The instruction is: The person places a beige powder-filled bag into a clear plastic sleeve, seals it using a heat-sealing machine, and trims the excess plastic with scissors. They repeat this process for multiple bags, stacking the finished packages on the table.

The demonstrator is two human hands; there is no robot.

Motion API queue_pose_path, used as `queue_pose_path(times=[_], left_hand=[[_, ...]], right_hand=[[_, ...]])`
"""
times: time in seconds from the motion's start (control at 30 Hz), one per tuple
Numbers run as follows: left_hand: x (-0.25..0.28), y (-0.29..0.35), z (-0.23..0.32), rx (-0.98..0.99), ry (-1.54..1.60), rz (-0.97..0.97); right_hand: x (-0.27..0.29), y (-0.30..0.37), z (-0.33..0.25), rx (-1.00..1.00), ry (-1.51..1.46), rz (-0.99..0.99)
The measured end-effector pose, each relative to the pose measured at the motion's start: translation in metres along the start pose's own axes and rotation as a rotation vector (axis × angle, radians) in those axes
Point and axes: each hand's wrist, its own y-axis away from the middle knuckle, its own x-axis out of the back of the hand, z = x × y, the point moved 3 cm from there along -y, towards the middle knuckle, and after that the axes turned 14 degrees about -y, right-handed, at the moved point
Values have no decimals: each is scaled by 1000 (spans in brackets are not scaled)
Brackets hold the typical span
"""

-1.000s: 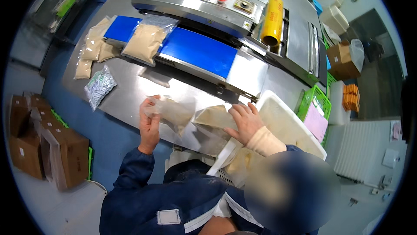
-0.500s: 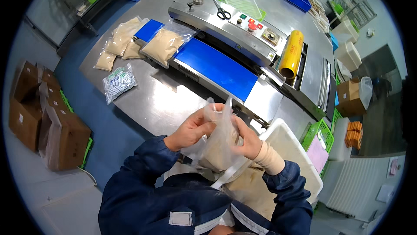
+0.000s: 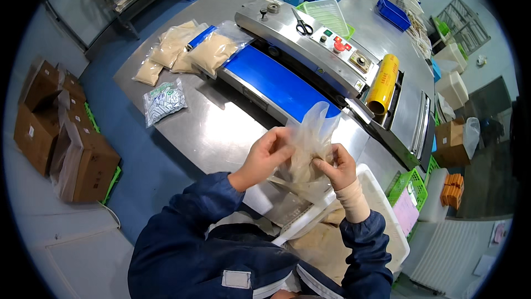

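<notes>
One clear bag (image 3: 307, 152) is held up between the left hand (image 3: 263, 158) and the right hand (image 3: 338, 167), over the near edge of the steel table (image 3: 196, 127) and beside the left corner of the white bin (image 3: 381, 202). The right hand pinches its right side, thumb pressed to the film; the left hand grips its left side with bent fingers, slightly blurred. Its loose top rises above both hands, and tan shows through lower down. Tan material also lies in the bin. Beyond the hands stands the sealer (image 3: 282, 30) with a blue belt (image 3: 271, 80); one filled bag (image 3: 213, 54) rests across the belt's left end, next to a pile of filled bags (image 3: 167, 51). Nearer lies a bag of sachets (image 3: 165, 101). Scissors (image 3: 303, 27) lie on top of the sealer, and a yellow roll (image 3: 384, 86) sits to its right. Past the bin is a green basket (image 3: 399, 184) with a pink sheet (image 3: 407, 215). Brown cartons (image 3: 93, 169) stand on the floor at left.
</notes>
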Motion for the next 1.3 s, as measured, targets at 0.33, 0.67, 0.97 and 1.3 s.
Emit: queue_pose_path(times=[0.33,0.67,0.97,1.3], left_hand=[[-15,-59,3,-60,1,-18],[-26,-113,-30,-101,61,-60],[-44,-146,-58,-84,25,24],[-53,-166,-67,-92,32,58]], right_hand=[[46,-14,2,113,-210,103],[90,-20,19,195,-96,252],[110,-28,36,172,-149,359],[143,-21,50,199,-218,528]])
